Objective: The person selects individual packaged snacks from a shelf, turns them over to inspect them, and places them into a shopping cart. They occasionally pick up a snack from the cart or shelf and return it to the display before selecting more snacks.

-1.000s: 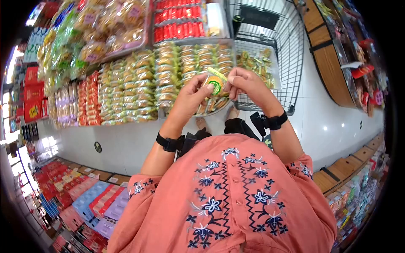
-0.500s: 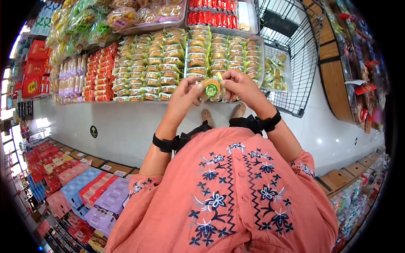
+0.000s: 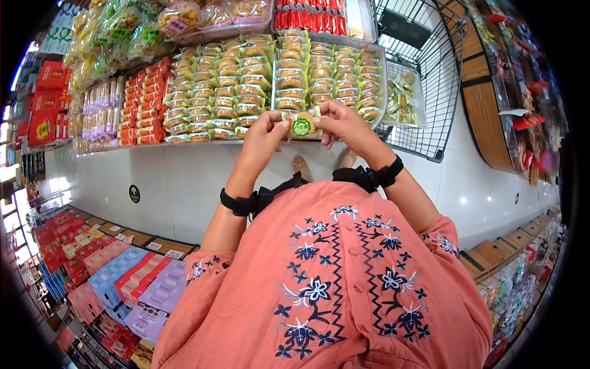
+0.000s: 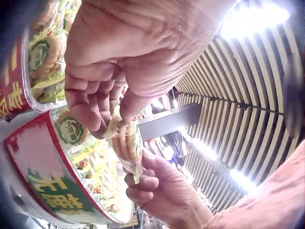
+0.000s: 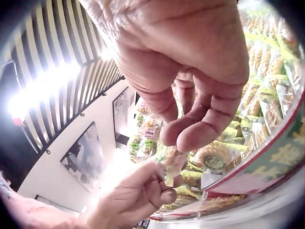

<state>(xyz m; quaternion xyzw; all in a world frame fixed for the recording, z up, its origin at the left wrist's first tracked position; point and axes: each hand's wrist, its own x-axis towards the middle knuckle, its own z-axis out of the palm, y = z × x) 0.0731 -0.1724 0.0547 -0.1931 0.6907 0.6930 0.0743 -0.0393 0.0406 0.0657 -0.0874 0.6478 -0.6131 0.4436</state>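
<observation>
A round cookie in a clear wrapper with a green printed label (image 3: 302,125) is held up flat between both hands in the head view. The left hand (image 3: 265,138) pinches its left end between thumb and fingers; the right hand (image 3: 350,129) pinches the right end. From the left wrist, the packet (image 4: 127,143) shows edge-on, with the left hand (image 4: 138,52) above and the right hand (image 4: 167,188) below. In the right wrist view the right hand (image 5: 190,71) partly covers the packet (image 5: 172,160). Rows of similar wrapped cookies (image 3: 251,89) lie just beyond.
A wire shopping cart (image 3: 430,92) stands at the right, beside a clear tray of small packets (image 3: 402,98). Red packets (image 3: 310,23) fill a bin at the back. Wooden shelving (image 3: 485,117) lines the right side; boxed goods (image 3: 144,280) lie at lower left.
The packet has turned to lie flat, its label facing the head camera, and the hands have come level at its two ends. The head view has shifted, moving the bins rightward since the earliest frame.
</observation>
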